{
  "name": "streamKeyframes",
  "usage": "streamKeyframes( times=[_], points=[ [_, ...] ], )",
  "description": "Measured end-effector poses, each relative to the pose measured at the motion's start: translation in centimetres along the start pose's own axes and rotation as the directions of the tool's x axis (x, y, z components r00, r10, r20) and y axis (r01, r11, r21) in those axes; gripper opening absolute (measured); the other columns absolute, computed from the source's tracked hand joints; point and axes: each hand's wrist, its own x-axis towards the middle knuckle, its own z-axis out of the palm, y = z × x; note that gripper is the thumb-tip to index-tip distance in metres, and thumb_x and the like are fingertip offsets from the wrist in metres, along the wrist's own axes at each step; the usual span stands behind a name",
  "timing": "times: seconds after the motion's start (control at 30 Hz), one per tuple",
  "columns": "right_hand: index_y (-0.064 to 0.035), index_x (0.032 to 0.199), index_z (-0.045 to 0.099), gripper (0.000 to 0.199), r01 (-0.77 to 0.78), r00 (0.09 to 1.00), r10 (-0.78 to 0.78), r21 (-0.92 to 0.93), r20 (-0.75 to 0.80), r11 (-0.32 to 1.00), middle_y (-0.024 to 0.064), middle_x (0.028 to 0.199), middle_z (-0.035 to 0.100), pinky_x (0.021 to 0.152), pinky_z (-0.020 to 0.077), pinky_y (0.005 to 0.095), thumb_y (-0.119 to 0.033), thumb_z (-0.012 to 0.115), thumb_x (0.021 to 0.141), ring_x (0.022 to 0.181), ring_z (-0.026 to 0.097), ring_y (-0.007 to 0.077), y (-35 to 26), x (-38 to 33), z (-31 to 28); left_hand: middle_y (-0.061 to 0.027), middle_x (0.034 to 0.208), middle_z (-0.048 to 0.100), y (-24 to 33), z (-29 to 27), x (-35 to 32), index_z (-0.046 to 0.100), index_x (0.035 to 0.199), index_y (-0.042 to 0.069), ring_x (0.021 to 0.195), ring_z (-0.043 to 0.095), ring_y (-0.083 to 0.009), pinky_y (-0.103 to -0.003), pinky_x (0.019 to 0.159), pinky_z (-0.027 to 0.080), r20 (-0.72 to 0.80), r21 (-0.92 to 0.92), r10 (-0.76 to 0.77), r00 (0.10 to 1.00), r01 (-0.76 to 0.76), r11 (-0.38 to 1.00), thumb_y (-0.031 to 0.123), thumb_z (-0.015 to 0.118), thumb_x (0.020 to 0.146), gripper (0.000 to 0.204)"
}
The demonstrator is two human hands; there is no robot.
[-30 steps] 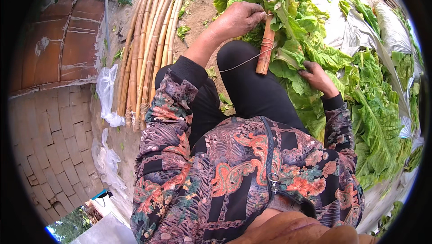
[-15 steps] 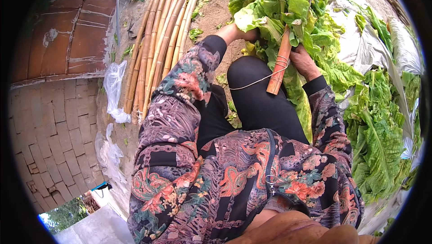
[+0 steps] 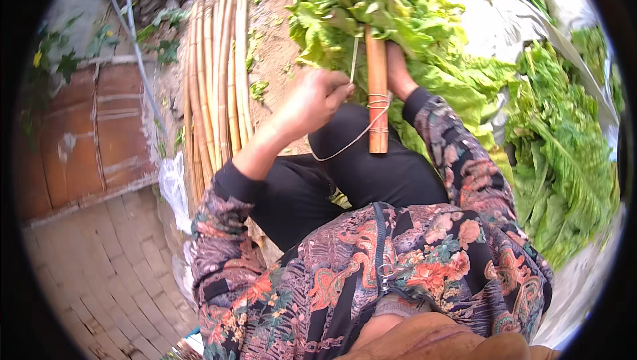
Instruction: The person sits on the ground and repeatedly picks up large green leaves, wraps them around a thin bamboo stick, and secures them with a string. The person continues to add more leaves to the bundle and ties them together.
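My left hand (image 3: 310, 102) is closed in a pinch on a thin pale string (image 3: 355, 59), which runs taut up to the leaves. A reddish-brown bamboo pole (image 3: 377, 94) rests over my right knee, its near end wound with string. A slack loop of that string hangs across my dark trousers. Bunches of large green leaves (image 3: 332, 1) hang along the far part of the pole. Just right of the pole is my right hand (image 3: 399, 71), reaching in under the leaves. Its fingers are hidden by leaves and pole.
Several long bamboo poles (image 3: 219, 74) lie side by side on the soil to the left. More leaves (image 3: 564, 154) are heaped at the right beside white sheeting (image 3: 478, 15). Clear plastic (image 3: 174, 187) lies next to brick paving (image 3: 99, 274) and a rusty brown panel (image 3: 73, 134).
My left hand has come out from the leaves, toward me and left, drawing the string taut. My right hand remains beside the pole. The view has shifted, and the pole now appears more upright.
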Motion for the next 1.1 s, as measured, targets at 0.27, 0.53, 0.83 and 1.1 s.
streamKeyframes(
  times=[0.27,0.53,0.83,1.1],
  points=[
    [-0.0073,0.092,0.059,0.012,0.563,0.807,-0.142,-0.676,0.573,0.475,0.0079,0.101,0.057,0.086,0.0401,0.0323,-0.015,0.055,0.084,0.093,0.05,0.0162,2.3,-1.6,-6.1,-0.0205,0.076,0.064,3.2,10.1,6.6,0.066,0.09,-0.002,0.069,0.063,-0.0348,-0.037,0.064,0.049,-0.279,0.17,0.165,0.946,-0.12,0.978,0.012,0.059,0.085,0.016],
    [-0.0191,0.132,0.046,0.058,-0.235,0.955,-0.279,-0.316,0.099,-0.919,0.0089,0.153,0.015,0.112,0.0066,0.0541,-0.013,0.06,0.076,0.14,0.009,0.0374,-22.0,-17.3,-29.8,-0.0193,0.075,0.063,3.8,10.8,6.7,0.066,0.084,0.003,0.075,0.06,-0.0384,-0.045,0.067,0.047,-0.087,0.02,0.04,0.995,-0.038,0.999,0.023,0.055,0.087,0.023],
    [-0.0169,0.117,0.054,0.032,-0.47,0.56,-0.752,-0.614,0.348,-0.634,0.013,0.091,0.066,0.062,0.0504,0.0395,-0.035,0.053,0.09,0.076,0.064,0.034,-41.3,-28.7,-22.8,-0.019,0.067,0.059,2.5,11.1,6.8,0.062,0.079,0.0,0.066,0.058,-0.0382,-0.043,0.059,0.043,-0.08,-0.022,-0.011,0.997,0.009,1.0,0.019,0.057,0.087,0.022],
    [-0.0139,0.102,0.065,0.024,-0.767,0.614,-0.778,-0.336,-0.135,-0.547,0.0141,0.089,0.066,0.069,0.0496,0.0445,-0.025,0.058,0.081,0.079,0.064,0.0319,-40.6,-33.8,-32.7,-0.0078,0.056,0.052,2.2,11.5,7.3,0.061,0.087,-0.008,0.051,0.041,-0.01,-0.029,0.048,0.036,-0.102,-0.05,0.069,0.992,-0.074,0.996,0.014,0.058,0.09,0.022]
  ],
)
